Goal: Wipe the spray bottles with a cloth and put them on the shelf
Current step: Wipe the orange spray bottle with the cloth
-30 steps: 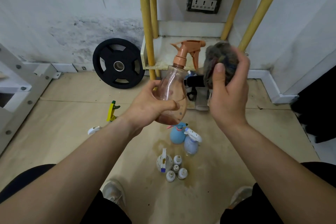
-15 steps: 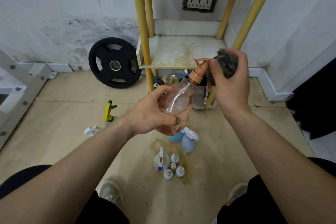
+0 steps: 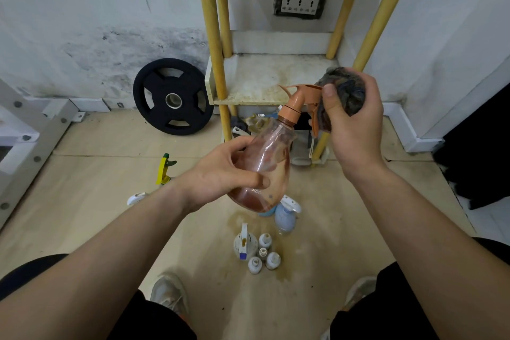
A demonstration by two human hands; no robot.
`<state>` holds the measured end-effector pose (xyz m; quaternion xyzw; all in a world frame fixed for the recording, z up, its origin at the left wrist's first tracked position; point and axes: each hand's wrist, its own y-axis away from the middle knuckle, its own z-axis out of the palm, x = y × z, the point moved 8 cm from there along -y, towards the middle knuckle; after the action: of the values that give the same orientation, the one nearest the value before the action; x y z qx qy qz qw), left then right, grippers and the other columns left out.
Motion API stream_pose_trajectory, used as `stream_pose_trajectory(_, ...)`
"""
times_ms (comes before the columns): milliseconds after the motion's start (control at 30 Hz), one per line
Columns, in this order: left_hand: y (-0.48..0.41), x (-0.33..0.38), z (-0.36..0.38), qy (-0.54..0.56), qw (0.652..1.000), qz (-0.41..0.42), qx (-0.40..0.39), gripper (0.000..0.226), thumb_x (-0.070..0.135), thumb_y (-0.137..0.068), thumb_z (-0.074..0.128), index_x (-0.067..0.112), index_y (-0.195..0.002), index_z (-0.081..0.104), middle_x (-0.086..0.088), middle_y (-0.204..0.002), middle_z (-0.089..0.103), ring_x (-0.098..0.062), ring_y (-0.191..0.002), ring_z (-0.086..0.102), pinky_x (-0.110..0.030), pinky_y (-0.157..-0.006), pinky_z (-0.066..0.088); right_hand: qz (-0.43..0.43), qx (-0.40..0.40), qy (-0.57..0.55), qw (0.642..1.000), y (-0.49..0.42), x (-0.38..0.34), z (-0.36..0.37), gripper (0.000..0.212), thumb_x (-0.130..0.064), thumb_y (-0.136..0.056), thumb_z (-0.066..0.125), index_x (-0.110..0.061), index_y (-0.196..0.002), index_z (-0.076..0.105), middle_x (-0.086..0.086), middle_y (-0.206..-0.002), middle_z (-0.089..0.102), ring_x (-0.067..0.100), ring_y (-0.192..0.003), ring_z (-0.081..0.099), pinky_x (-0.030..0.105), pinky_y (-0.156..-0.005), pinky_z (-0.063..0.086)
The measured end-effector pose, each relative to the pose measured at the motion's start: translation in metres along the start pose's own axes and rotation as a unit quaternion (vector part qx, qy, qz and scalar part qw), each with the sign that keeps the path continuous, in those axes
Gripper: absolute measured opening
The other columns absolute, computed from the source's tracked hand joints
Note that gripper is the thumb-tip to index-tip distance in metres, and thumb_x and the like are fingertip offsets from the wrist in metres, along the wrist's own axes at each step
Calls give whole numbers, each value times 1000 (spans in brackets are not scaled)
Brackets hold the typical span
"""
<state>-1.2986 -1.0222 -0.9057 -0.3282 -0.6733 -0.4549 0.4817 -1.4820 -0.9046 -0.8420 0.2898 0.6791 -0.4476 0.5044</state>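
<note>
In left hand, clear orange-headed spray bottle is gripped, neck pointing right. In right hand, dark wadded cloth is clutched.

The tan floor carries small white bottles, a pale blue spray bottle, a yellow sprayer — and a black weight plate. The stained shelf stands on it.

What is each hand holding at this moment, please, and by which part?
The left hand grips the spray bottle round its clear body; the right hand holds the dark cloth against the orange trigger head.
</note>
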Motion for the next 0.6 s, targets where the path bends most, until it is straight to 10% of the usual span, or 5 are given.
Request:
stream_pose_trajectory(133, -2, -5, -1, 22, 999, -17, 23, 62, 15, -64, 79, 23, -123, 61, -5, -109, 74, -28, -105, 71, -47, -88, 60, 141, -55, -116, 982, 8, 22, 20, 20, -38, -102, 56, -27, -118, 52, 10, -119, 68, 30, -94, 75, 49, -75, 63)
stream_pose_trajectory(433, -1, -4, -10, 14, 997, -22, 66, 60, 18, -63, 81, 26, -121, 64, -9, -114, 73, -29, -104, 71, -50, -91, 59, 168, -183, 55, 967, 21, 47, 41, 22, -46, -101, 55, -26, -96, 64, -7, -89, 73, 13, -84, 70, 26, -67, 57)
stream_pose_trajectory(600, 2, -3, -14, 6, 991, -35, 126, 60, 4, -78, 83, 24, -126, 53, -9, -116, 66, -7, -73, 72, -24, -55, 58, 260, -177, 72, 947, 33, 61, 41, 24, -48, -101, 54, -26, -98, 63, 2, -91, 74, 24, -79, 75, 50, -71, 64)
